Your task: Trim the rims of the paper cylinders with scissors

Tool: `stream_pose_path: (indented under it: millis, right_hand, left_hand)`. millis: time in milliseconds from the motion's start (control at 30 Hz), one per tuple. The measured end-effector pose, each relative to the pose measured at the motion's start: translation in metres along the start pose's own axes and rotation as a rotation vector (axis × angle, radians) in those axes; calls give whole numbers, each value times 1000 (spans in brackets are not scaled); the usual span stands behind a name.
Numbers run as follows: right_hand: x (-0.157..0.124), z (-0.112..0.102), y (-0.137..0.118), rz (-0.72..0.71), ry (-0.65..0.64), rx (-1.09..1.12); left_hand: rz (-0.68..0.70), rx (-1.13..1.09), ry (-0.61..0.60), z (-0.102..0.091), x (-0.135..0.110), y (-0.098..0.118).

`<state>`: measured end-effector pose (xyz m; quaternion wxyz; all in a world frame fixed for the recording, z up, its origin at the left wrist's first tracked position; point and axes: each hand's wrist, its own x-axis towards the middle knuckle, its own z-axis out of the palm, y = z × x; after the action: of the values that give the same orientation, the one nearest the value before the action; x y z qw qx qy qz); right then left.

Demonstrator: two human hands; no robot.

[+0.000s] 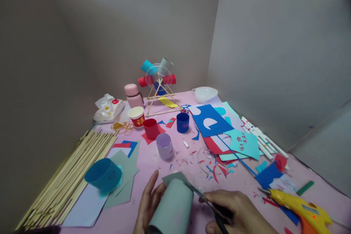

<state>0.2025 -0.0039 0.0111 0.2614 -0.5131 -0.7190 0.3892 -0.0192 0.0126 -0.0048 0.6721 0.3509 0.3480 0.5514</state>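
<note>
My left hand [149, 201] is curled round the left side of a grey-green paper cylinder [174, 206], which lies tilted near the front edge. A flat piece of grey paper [172, 177] sticks out at the cylinder's far end. In my right hand [238, 210] is a pair of black-handled scissors [199, 193], its blades at that paper, along the cylinder's rim. How far the blades are apart cannot be made out. Beyond them stand a lilac paper cup [165, 148], a red one [151, 129] and a dark blue one [182, 123].
A yellow glue gun [298, 204] lies at right near coloured paper sheets [210, 120] and markers [263, 140]. Wooden sticks [71, 175] and a teal paper ring [102, 173] are at left. A stick-framed wheel [159, 80] stands behind, beside a pink flask [134, 95].
</note>
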Motion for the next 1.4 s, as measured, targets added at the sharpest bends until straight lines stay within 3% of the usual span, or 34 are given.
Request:
stream_pose_path:
  millis: [133,233,400,733,967,1133,1400]
  right_hand:
    - [-1,1,-1,0,13,-36]
    - [-1,2,-2,26,20,-29]
    - [-1,0,-1,22,7,-55]
    - [-2,1,4,2,6,-26]
    - [-4,2,5,23,-11,14]
    - [-2,3,5,9,9,38]
    - [1,5,2,0,8,47]
  left_hand:
    - [-169,110,142,-5,16,16]
    - [-266,138,139,3,19,22]
    - [-215,193,99,13,15,24]
    - [-212,269,131,-5,14,30]
    - [-89,74,88,-5,4,13]
    - [-92,132,89,-10,8,-7]
    - [-274,84,292,-16,29,-18]
